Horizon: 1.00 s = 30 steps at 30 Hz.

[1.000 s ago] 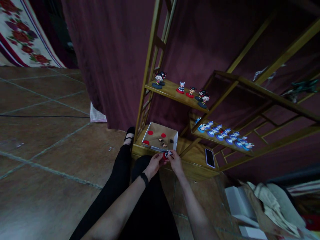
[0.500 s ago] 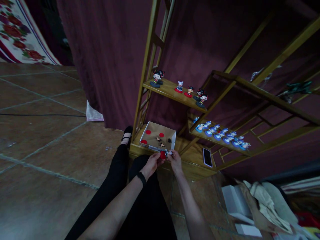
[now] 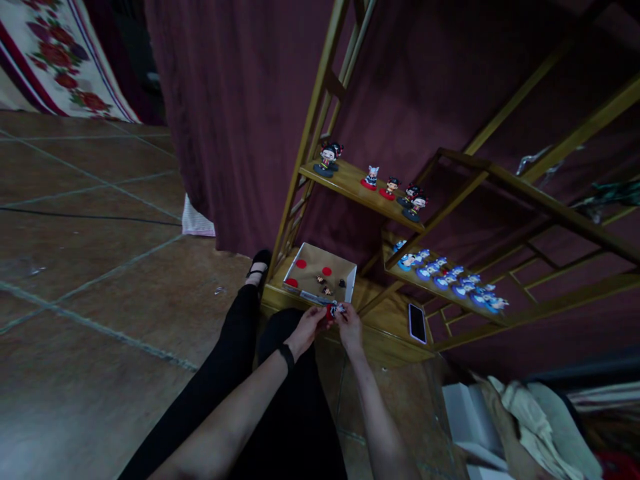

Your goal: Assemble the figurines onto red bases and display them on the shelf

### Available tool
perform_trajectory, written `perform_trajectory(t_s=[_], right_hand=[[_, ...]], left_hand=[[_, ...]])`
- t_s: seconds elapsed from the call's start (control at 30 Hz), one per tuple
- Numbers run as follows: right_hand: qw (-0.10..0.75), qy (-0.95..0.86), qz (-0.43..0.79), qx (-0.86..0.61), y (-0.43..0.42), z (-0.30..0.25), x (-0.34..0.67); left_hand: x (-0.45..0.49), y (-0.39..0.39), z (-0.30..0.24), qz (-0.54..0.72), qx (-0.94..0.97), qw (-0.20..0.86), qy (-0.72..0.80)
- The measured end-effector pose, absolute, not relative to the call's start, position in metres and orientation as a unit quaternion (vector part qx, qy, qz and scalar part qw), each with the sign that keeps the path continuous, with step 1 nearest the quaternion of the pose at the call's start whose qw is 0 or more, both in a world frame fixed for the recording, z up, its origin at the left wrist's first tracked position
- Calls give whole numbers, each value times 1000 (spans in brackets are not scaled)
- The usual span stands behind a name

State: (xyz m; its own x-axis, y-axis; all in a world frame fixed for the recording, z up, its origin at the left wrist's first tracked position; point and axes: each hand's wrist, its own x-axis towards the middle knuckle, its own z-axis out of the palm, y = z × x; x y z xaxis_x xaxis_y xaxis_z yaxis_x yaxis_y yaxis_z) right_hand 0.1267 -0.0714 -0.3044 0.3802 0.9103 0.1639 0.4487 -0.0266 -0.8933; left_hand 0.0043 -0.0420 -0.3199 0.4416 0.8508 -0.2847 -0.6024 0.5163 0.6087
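Between my two hands is a small figurine (image 3: 338, 309), white and dark, with a round red base (image 3: 330, 311). My left hand (image 3: 309, 326) is closed on the red base. My right hand (image 3: 350, 327) pinches the figurine's body from the other side. Whether the figurine is fixed to the base I cannot tell. Just beyond my hands, a shallow open box (image 3: 330, 255) rests on the low wooden shelf. Inside it lie several red discs (image 3: 327, 271) and small dark-haired figurines (image 3: 327, 291).
A phone (image 3: 417, 323) lies on the low shelf (image 3: 385, 313) to the right. Several figurines (image 3: 371, 177) stand on the upper shelf, and blue-and-white ones (image 3: 450, 277) line the middle shelf. White boxes (image 3: 467, 417) and cloth (image 3: 530, 407) sit on the floor at right.
The view has shifted slightly, so the shelves appear further right. My hands stay in front of the box, and the red base is now turned and less visible between my fingers.
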Motion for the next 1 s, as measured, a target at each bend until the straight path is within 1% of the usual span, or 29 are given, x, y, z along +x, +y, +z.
perform_trajectory(t_s=[0.13, 0.47, 0.67, 0.9, 1.0], right_hand=[[458, -516, 220, -689, -74, -297, 125], [358, -590, 171, -704, -78, -283, 120], [330, -648, 162, -667, -84, -277, 119], [276, -696, 141, -648, -83, -273, 118], [271, -705, 148, -638, -83, -273, 117]], left_hand=[[4, -44, -318, 450, 238, 812, 286], [0, -49, -314, 450, 229, 809, 301], [0, -46, -320, 436, 217, 814, 318], [-7, -46, -317, 414, 201, 830, 315], [-6, -46, -320, 420, 198, 825, 322]])
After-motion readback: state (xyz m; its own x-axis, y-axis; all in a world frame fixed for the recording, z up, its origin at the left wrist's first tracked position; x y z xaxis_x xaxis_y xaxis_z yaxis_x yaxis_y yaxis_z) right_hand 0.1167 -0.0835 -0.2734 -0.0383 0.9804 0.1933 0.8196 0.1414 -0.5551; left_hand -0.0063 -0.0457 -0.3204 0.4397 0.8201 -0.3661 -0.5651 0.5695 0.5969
